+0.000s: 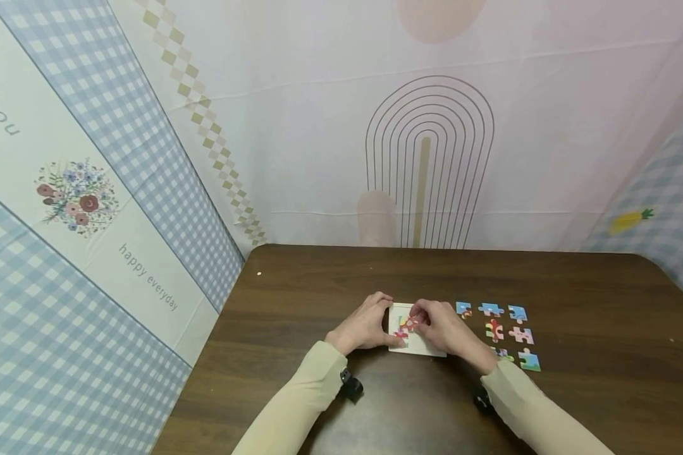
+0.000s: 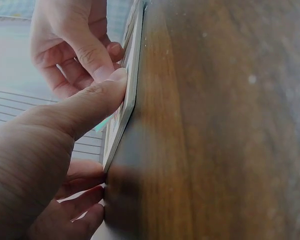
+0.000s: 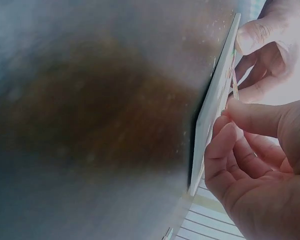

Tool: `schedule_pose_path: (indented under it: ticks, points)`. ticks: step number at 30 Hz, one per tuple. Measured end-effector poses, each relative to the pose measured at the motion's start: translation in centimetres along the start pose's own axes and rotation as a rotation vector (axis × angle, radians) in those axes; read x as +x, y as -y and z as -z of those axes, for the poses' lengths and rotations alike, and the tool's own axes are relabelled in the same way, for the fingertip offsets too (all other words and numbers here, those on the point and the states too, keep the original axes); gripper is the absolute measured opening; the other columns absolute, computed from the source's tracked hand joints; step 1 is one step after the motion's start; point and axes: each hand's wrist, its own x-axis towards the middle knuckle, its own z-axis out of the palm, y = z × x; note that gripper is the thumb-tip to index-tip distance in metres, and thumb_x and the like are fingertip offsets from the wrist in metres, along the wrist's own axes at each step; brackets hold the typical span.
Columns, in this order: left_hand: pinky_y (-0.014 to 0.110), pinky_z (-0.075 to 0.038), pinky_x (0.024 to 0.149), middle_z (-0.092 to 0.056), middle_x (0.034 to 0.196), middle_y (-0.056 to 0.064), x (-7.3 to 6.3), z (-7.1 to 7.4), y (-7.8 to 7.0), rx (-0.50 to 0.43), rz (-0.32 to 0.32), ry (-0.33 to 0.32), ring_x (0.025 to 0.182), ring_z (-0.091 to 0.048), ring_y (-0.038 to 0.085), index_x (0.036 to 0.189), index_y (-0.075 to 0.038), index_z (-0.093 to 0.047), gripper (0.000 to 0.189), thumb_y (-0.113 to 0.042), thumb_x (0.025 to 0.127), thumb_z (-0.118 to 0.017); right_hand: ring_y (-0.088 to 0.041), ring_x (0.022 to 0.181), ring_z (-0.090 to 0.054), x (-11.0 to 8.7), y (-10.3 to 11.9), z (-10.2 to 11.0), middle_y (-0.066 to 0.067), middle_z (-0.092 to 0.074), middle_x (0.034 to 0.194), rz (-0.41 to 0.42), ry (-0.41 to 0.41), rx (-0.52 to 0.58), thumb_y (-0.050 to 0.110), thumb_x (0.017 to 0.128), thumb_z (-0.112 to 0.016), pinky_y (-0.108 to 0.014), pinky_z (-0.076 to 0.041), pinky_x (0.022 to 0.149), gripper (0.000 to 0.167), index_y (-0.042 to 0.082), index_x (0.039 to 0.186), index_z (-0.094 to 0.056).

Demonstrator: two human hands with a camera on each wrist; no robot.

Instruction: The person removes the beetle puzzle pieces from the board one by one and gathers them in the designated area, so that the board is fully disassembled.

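Note:
A pale, shallow puzzle board [image 1: 425,345] lies flat on the table between the two hands. My left hand [image 1: 367,325] holds its left side, the thumb on the near edge and the fingers toward the far corner. A pink and red jigsaw piece [image 1: 401,334] shows on the board beside that thumb. Over the board's middle, my right hand [image 1: 441,325] pinches a red jigsaw piece [image 1: 410,323] between thumb and fingers. In the right wrist view this piece [image 3: 235,85] stands tilted at the board [image 3: 210,117]. Whether its edge meets the other piece is hidden.
Several loose jigsaw pieces lie in rough rows right of the board, including a blue one [image 1: 491,309], a pink one [image 1: 521,335] and a green-blue one [image 1: 529,360]. The right forearm partly covers a nearer piece [image 1: 502,355]. A patterned cloth [image 1: 319,158] hangs behind the brown table [image 1: 603,316].

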Motion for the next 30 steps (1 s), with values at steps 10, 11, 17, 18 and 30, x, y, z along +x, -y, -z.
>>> schedule_pose_path:
  ticks: [10, 11, 17, 18, 30]
  points:
    - [0.036, -0.046, 0.124, -0.055, 0.160, 0.006, 1.1, -1.5, 1.5, 0.040, 0.001, -0.015, 0.151, -0.050, 0.023, 0.149, -0.006, -0.062, 0.086, -0.053, 0.084, -0.093, -0.010, 0.075, -0.063, -0.4, -0.2, 0.2, -0.004, -0.075, 0.085, -0.036, -0.020, 0.007, -0.002, 0.093, -0.079, -0.024, -0.053, 0.067, 0.005, 0.002, 0.096, -0.078]
    - [0.036, -0.046, 0.124, -0.055, 0.160, 0.006, 1.1, -1.6, 1.6, 0.043, -0.001, -0.017, 0.151, -0.050, 0.023, 0.149, -0.006, -0.062, 0.086, -0.053, 0.084, -0.093, -0.009, 0.074, -0.064, -0.4, -0.1, 0.3, -0.004, -0.076, 0.085, -0.040, -0.019, 0.010, -0.001, 0.093, -0.079, -0.024, -0.053, 0.066, 0.004, 0.002, 0.096, -0.079]
    - [0.035, -0.044, 0.126, -0.054, 0.160, 0.005, 1.2, -2.0, 1.9, 0.016, 0.000, -0.026, 0.153, -0.049, 0.022, 0.149, -0.006, -0.062, 0.086, -0.052, 0.084, -0.093, -0.008, 0.072, -0.064, -0.5, 0.0, 0.5, -0.004, -0.079, 0.083, -0.047, -0.023, 0.012, 0.001, 0.094, -0.080, -0.024, -0.052, 0.064, 0.003, 0.000, 0.092, -0.081]
    - [0.035, -0.045, 0.125, -0.054, 0.160, 0.005, 1.1, -1.7, 1.6, 0.017, 0.000, -0.025, 0.152, -0.049, 0.022, 0.149, -0.006, -0.062, 0.085, -0.051, 0.084, -0.093, -0.008, 0.071, -0.064, -0.6, 0.0, 0.5, -0.004, -0.079, 0.083, -0.048, -0.024, 0.012, 0.001, 0.094, -0.080, -0.023, -0.052, 0.064, 0.004, 0.001, 0.091, -0.082]
    - [0.038, -0.046, 0.125, -0.054, 0.160, 0.007, -0.6, 0.4, -0.9, 0.027, 0.023, -0.004, 0.152, -0.049, 0.024, 0.150, -0.003, -0.061, 0.083, -0.044, 0.087, -0.093, -0.010, 0.075, -0.064, -1.2, -0.5, 0.9, -0.005, -0.077, 0.086, -0.055, -0.026, 0.044, 0.004, 0.096, -0.078, -0.024, -0.051, 0.067, 0.006, -0.002, 0.094, -0.079]
